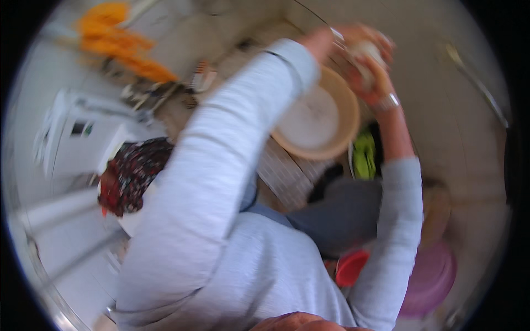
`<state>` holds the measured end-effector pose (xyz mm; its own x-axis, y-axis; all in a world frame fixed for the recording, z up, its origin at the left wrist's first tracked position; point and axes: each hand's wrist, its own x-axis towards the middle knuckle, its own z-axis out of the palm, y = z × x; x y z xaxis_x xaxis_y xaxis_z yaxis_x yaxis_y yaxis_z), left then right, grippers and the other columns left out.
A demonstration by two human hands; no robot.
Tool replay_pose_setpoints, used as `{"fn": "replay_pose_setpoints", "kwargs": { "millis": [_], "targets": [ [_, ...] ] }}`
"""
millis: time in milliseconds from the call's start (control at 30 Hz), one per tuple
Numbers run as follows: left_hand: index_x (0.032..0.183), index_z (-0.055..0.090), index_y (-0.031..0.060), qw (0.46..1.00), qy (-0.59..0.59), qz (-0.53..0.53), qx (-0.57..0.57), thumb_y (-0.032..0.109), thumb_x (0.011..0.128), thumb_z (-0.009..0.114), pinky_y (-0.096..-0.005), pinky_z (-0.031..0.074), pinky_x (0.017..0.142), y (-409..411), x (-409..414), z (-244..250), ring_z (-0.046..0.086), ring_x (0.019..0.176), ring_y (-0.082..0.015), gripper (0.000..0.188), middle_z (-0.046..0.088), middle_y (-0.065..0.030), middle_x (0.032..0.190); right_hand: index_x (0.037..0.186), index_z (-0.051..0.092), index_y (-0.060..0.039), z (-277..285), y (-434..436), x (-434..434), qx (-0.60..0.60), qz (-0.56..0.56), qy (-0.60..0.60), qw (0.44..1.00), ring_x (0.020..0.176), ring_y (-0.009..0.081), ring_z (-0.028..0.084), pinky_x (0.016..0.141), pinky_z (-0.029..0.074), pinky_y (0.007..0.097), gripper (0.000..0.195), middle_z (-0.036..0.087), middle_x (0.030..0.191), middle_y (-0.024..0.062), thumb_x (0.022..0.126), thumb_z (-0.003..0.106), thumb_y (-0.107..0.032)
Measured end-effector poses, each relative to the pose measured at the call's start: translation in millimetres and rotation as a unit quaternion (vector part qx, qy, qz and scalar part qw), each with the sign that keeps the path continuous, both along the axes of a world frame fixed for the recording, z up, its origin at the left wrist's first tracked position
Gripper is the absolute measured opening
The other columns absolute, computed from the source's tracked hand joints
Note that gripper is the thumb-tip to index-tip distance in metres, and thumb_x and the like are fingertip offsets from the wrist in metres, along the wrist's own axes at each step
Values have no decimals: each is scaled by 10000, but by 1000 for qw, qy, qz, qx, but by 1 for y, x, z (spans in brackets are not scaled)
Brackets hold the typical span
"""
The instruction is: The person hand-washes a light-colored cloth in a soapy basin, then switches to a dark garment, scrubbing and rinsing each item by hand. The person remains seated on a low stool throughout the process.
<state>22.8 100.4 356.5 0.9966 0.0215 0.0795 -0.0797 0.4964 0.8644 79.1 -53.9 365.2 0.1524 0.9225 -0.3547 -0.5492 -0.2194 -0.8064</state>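
In the head view, both my hands are raised at the upper right, blurred by motion. My left hand [364,32], with a metal band at its wrist, closes around a whitish bundle [366,53] that looks like wet cloth. Against the bundle's lower side is my right hand [379,85], which also wears a metal band and grips it. Just below and left of the hands sits a round beige-orange plastic basin [352,118] of cloudy, whitish liquid [312,118]. My left sleeve covers the basin's left part.
A white appliance [78,140] and dark red patterned cloth [138,173] lie left. Orange cloth [112,45] hangs upper left. Bright green item [364,155] is beside the basin. Red container [352,267] and purple basin [432,281] stand lower right; a long metal rod or pipe [480,85] runs farther right.
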Motion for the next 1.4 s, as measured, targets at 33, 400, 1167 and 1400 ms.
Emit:
{"fn": "replay_pose_setpoints", "kwargs": {
  "millis": [33, 400, 1167, 1400],
  "targets": [
    [1066, 669, 69, 974, -35, 86, 206, 328, 857, 642, -332, 519, 852, -13, 0, 18, 639, 997, -188, 334, 675, -55, 1016, 1061, 542, -98, -2, -5, 14, 25, 15, -17, 999, 634, 88, 541, 467, 431, 186, 264, 555, 802, 4, 841, 650, -195],
    [873, 719, 59, 767, 197, 387, 473, 332, 816, 583, -403, 537, 784, -55, 45, 15, 670, 883, -323, 310, 693, -159, 919, 918, 522, -132, -38, -8, 37, -66, -35, -107, 991, 495, 91, 430, 391, 319, 227, 198, 477, 680, -21, 823, 663, -234],
    [903, 732, 141, 516, 261, 285, 764, 151, 752, 634, -403, 528, 705, 2, -87, 56, 673, 859, -271, 180, 709, -75, 899, 1245, 533, -92, -58, 3, 55, -25, 187, -659, 728, 1015, 211, 597, 796, 493, 362, 543, 595, 1184, 98, 810, 707, -368],
    [1004, 669, 80, 294, 433, 330, 785, 76, 840, 524, -437, 528, 730, 78, -439, -45, 671, 868, -314, 219, 687, -111, 973, 1002, 708, -117, -76, -43, 50, -161, 503, -733, 429, 962, 333, 638, 832, 499, 430, 315, 683, 1011, 157, 796, 638, -344]
  ]
}}
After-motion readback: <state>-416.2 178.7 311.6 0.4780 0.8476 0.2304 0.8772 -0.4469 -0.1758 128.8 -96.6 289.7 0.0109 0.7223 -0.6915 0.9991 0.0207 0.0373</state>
